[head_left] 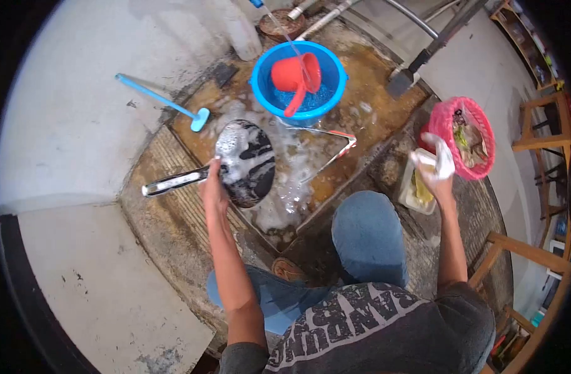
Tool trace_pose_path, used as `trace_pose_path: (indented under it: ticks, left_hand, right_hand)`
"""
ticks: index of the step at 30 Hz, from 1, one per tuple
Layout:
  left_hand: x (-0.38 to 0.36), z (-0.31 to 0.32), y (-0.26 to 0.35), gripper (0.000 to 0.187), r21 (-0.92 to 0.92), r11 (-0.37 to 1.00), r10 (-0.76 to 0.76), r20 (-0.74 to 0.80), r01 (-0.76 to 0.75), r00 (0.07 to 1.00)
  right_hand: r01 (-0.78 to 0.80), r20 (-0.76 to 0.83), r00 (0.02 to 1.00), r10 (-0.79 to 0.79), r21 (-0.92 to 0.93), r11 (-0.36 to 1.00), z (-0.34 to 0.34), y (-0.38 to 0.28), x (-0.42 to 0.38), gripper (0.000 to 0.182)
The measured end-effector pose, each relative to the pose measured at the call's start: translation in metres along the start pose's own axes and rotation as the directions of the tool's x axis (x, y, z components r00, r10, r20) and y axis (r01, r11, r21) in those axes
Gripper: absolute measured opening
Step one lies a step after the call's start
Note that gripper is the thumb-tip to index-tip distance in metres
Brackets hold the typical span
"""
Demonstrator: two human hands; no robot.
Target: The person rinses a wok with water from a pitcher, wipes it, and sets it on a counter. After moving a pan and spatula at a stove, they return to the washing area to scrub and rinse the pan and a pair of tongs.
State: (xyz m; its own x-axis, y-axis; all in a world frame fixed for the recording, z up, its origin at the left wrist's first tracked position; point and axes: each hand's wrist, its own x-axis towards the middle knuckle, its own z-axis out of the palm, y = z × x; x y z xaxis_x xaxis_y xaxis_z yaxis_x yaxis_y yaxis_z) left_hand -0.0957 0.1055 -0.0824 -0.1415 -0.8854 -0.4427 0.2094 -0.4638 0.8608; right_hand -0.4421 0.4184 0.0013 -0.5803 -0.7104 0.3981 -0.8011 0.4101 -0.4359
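My left hand (214, 190) grips a dark frying pan (258, 168) near where its handle joins. White suds streak the pan's face, and foam coats the handle, which points left. On the right, my right hand (440, 182) is closed around a white, foam-covered scrubber (444, 159), whose exact kind the suds hide. Just below that hand sits a pale rectangular tub (427, 209) with something yellow in it. Foamy water wets the floor under the pan.
A blue basin (259, 93) of water holds a red dipper (287, 73), with water running in from above. Metal tongs (345, 149) lie on the wet floor. A light-blue brush (200, 118) leans at the left wall. A pink basket (442, 118) of scraps stands right.
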Motion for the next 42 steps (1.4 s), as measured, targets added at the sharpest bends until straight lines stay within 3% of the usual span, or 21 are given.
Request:
trace_pose_path:
  ticks: [2, 4, 5, 6, 8, 11, 14, 17, 20, 21, 23, 25, 26, 28, 30, 32, 36, 37, 39, 40, 42]
  left_hand:
    - [-0.004, 0.006, -0.001, 0.029, -0.08, 0.996, -0.042, -0.021, 0.04, 0.999]
    - [-0.011, 0.012, 0.002, 0.03, -0.074, 0.995, -0.07, -0.003, 0.069, 0.998]
    - [-0.006, 0.006, -0.004, 0.033, -0.033, 0.997, -0.066, -0.021, 0.065, 0.998]
    - [0.003, -0.001, -0.015, 0.032, -0.062, 0.997, -0.035, 0.003, 0.035, 0.999]
    - [-0.012, 0.01, -0.003, 0.027, -0.054, 0.996, -0.073, -0.077, 0.069, 0.994]
    - [0.016, -0.016, -0.028, 0.022, -0.113, 0.992, -0.053, 0.025, 0.055, 0.998]
    - [0.026, -0.025, -0.034, 0.023, -0.073, 0.997, -0.002, 0.001, 0.002, 1.0]
    - [0.002, -0.005, -0.001, 0.029, -0.012, 1.0, 0.019, -0.08, -0.02, 0.997]
    - [-0.006, 0.005, 0.012, 0.029, 0.046, 0.999, 0.006, -0.111, -0.001, 0.994]
    - [-0.005, 0.004, 0.012, 0.029, 0.058, 0.998, 0.01, -0.115, -0.004, 0.993]
    - [-0.002, 0.001, 0.01, 0.029, 0.11, 0.993, 0.053, -0.112, -0.041, 0.992]
    - [0.001, 0.002, 0.01, 0.029, 0.137, 0.99, 0.046, -0.116, -0.03, 0.992]
    - [0.001, 0.003, 0.01, 0.029, 0.141, 0.99, 0.014, -0.124, 0.004, 0.992]
    - [0.003, 0.005, 0.006, 0.029, 0.153, 0.987, -0.025, -0.122, 0.044, 0.992]
    - [0.012, 0.001, -0.003, 0.029, 0.18, 0.983, -0.023, -0.117, 0.044, 0.993]
    - [0.013, 0.002, -0.011, 0.03, 0.167, 0.986, 0.015, -0.127, 0.006, 0.992]
    - [0.01, 0.008, -0.003, 0.042, 0.306, 0.951, 0.017, -0.168, 0.035, 0.986]
    - [0.015, 0.005, -0.006, 0.046, 0.33, 0.944, 0.018, -0.142, 0.03, 0.99]
    - [0.034, -0.008, -0.018, 0.059, 0.305, 0.949, -0.072, -0.017, 0.073, 0.997]
    - [0.037, 0.0, -0.017, 0.061, 0.364, 0.931, -0.016, -0.023, 0.023, 1.0]
    - [0.044, 0.009, -0.008, 0.067, 0.462, 0.882, -0.162, 0.114, 0.092, 0.98]
  right_hand:
    - [-0.234, 0.091, 0.971, 0.223, 0.575, 0.784, 0.051, -0.027, 0.041, 0.038]
    - [-0.309, 0.275, 0.95, 0.151, 0.736, 0.602, 0.132, -0.026, 0.083, 0.038]
    - [-0.523, 0.46, 0.851, 0.253, 0.78, 0.344, 0.179, -0.035, 0.104, 0.035]
    - [-0.685, 0.648, 0.708, 0.281, 0.726, 0.05, 0.213, -0.052, 0.125, 0.032]
    - [-0.755, 0.792, 0.487, 0.368, 0.594, -0.278, 0.229, -0.098, 0.162, 0.025]
    - [-0.634, 0.667, 0.39, 0.635, 0.695, -0.34, 0.323, -0.09, 0.175, 0.022]
    - [-0.633, 0.898, 0.331, 0.291, 0.44, -0.637, 0.386, -0.055, 0.176, 0.032]
    - [-0.71, 0.904, 0.379, 0.196, 0.42, -0.565, 0.376, -0.048, 0.188, 0.039]
    - [-0.865, 0.792, 0.472, 0.388, 0.5, 0.034, 0.34, -0.071, 0.186, 0.035]
    - [-0.823, 0.751, 0.567, 0.337, 0.505, 0.259, 0.343, -0.058, 0.186, 0.036]
    - [-0.547, 0.811, 0.528, 0.252, 0.098, 0.831, 0.33, -0.047, 0.202, 0.039]
    - [-0.228, 0.765, 0.594, 0.248, -0.136, 0.964, 0.329, -0.051, 0.202, 0.037]
    - [-0.067, 0.741, 0.625, 0.246, -0.263, 0.963, 0.328, -0.053, 0.202, 0.036]
    - [-0.159, 0.542, 0.767, 0.343, -0.357, 0.921, 0.337, -0.06, 0.178, 0.035]
    - [-0.016, 0.623, 0.745, 0.239, -0.341, 0.94, 0.351, -0.059, 0.174, 0.03]
    - [0.09, 0.76, 0.637, 0.129, -0.239, 0.967, 0.357, -0.064, 0.167, 0.032]
    - [-0.48, 0.892, 0.388, 0.231, -0.018, 0.877, 0.342, -0.047, 0.188, 0.034]
    - [-0.568, 0.763, 0.646, -0.007, 0.487, 0.664, 0.342, -0.04, 0.175, 0.029]
    - [-0.754, 0.912, 0.41, 0.007, 0.335, 0.564, 0.293, -0.051, 0.18, 0.024]
    - [-0.733, 0.866, 0.501, 0.008, 0.419, 0.537, 0.276, -0.061, 0.174, 0.025]
    - [-0.674, 0.756, 0.655, 0.028, 0.566, 0.475, 0.247, -0.085, 0.151, 0.03]
